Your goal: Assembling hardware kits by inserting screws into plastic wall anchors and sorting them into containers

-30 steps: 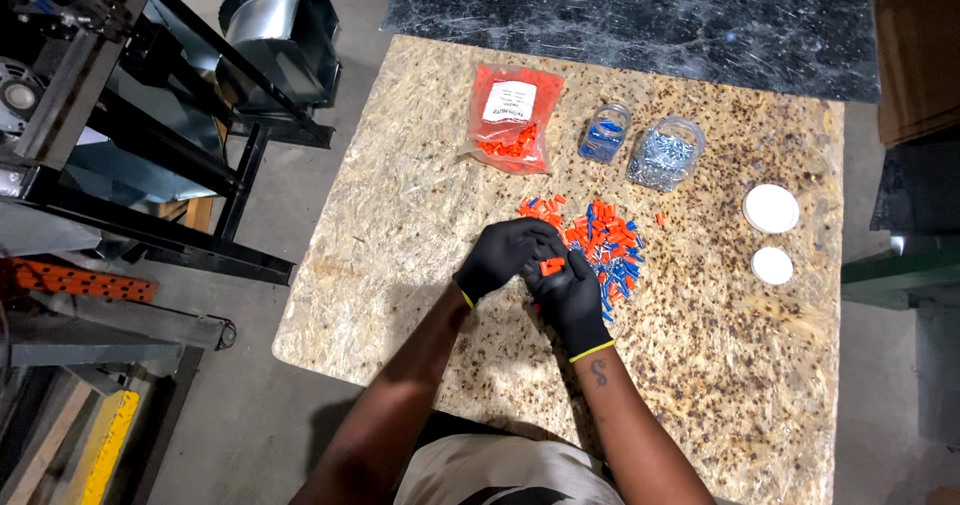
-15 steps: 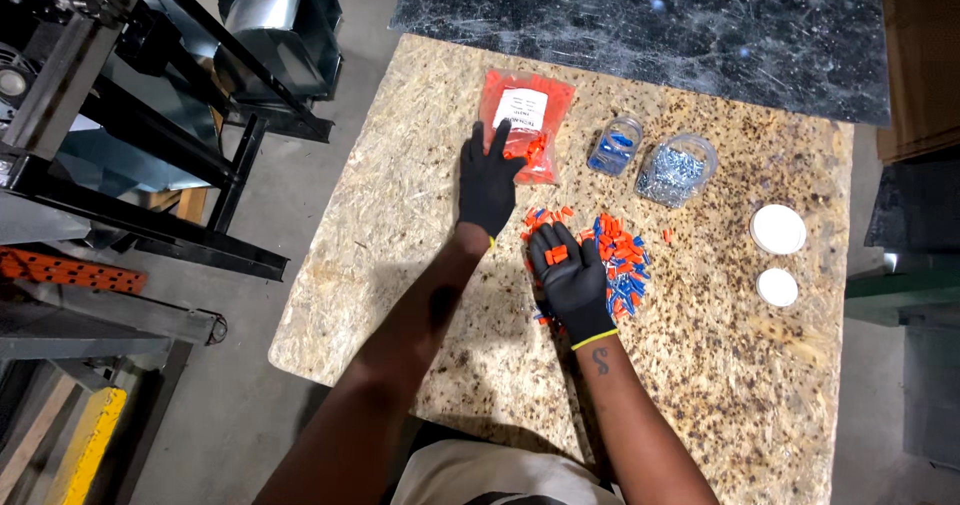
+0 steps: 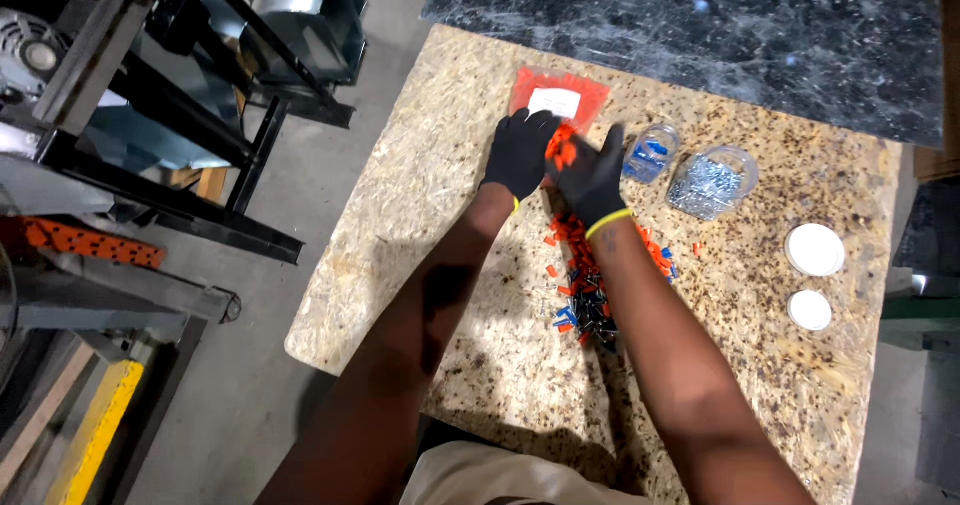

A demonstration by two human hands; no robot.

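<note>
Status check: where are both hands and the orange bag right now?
Both hands at orange bag: left hand on its near edge, right hand beside, orange pieces between them. Loose pile lies nearer. Path open.

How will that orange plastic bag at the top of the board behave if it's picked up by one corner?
The orange plastic bag looks thin and probably floppy, so it would likely sag. It holds small orange connectors, apt to slide and spill. It seems light.
</note>
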